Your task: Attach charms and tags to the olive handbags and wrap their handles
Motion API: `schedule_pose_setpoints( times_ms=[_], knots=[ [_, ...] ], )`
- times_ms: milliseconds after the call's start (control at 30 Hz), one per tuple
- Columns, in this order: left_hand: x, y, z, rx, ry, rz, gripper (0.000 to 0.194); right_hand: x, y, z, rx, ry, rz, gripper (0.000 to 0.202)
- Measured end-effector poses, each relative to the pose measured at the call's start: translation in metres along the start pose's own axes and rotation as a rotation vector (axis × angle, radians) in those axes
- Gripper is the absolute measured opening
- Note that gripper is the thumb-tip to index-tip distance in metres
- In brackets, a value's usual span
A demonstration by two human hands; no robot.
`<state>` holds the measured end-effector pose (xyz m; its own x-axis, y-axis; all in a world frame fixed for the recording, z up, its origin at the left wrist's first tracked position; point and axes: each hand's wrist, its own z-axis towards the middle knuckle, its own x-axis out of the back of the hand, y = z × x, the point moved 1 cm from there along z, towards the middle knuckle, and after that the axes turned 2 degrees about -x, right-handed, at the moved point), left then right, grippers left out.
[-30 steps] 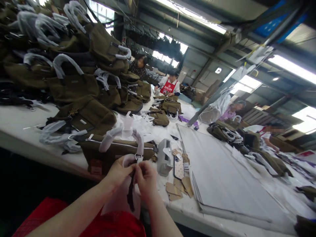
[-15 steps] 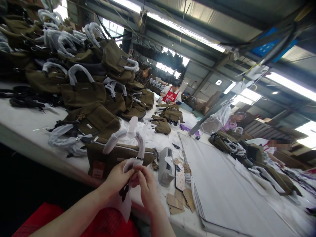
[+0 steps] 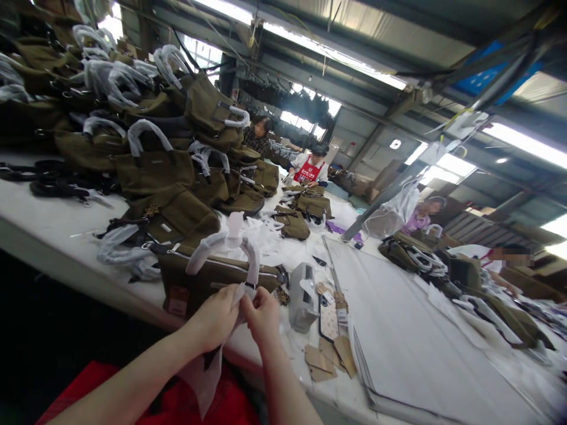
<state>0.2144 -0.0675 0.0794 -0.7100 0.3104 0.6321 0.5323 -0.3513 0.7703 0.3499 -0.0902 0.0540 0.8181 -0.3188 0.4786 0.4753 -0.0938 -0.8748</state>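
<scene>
An olive-brown handbag [image 3: 179, 268] stands at the table's near edge, its zipper running along the top. Thin white wrapping covers its raised handles [image 3: 253, 260]. In front of it, my left hand [image 3: 219, 316] pinches a sheet of white wrapping paper [image 3: 204, 378] just below the metal ring at the handle's foot. My right hand [image 3: 263, 316] is closed on the same paper, its fingertips almost touching those of the left. Below the hands the sheet hangs over my red clothing, with a dark strap partly showing beside it. The fingers hide the exact grip.
Right of the bag stand a pale tape dispenser [image 3: 302, 304], a phone in a patterned case [image 3: 328, 321] and brown card tags [image 3: 319, 361]. More olive bags [image 3: 155, 168] are heaped at the left. White sheets [image 3: 407, 330] cover the right side. Co-workers sit farther back.
Both hands have shifted slightly at the handle's foot, and the right fingers have curled in more tightly. The hanging paper has swung left. The whole view has shifted slightly.
</scene>
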Motion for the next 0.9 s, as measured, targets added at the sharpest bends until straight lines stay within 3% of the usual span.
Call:
schedule_pose_setpoints(
  times_ms=[100, 167, 367, 467, 633, 733, 800, 900],
  knots=[
    [-0.007, 0.013, -0.003, 0.010, -0.067, 0.367, 0.036, -0.006, 0.005, 0.000, -0.047, 0.001, 0.128, 0.031],
    [-0.011, 0.021, -0.004, 0.026, -0.073, 0.498, 0.035, -0.008, 0.009, 0.000, -0.066, -0.010, 0.201, 0.032],
    [-0.009, 0.033, -0.004, -0.072, -0.126, 0.630, 0.035, -0.006, 0.010, -0.006, -0.111, -0.138, 0.317, 0.027],
    [-0.006, 0.035, -0.006, -0.090, -0.147, 0.623, 0.033, 0.003, 0.003, -0.012, -0.063, -0.189, 0.265, 0.032],
    [-0.011, 0.037, -0.012, 0.078, -0.046, 0.541, 0.033, 0.013, -0.005, -0.018, 0.163, -0.173, 0.016, 0.043],
    [-0.008, 0.032, -0.015, 0.031, -0.039, 0.448, 0.034, 0.008, -0.003, -0.020, 0.114, -0.099, 0.008, 0.042],
    [-0.001, 0.021, -0.016, -0.005, -0.034, 0.240, 0.032, 0.002, 0.002, -0.022, 0.026, -0.122, 0.118, 0.040],
    [0.009, -0.003, -0.021, 0.160, -0.075, -0.349, 0.035, -0.005, 0.007, -0.028, -0.019, -0.168, 0.232, 0.040]
  ],
)
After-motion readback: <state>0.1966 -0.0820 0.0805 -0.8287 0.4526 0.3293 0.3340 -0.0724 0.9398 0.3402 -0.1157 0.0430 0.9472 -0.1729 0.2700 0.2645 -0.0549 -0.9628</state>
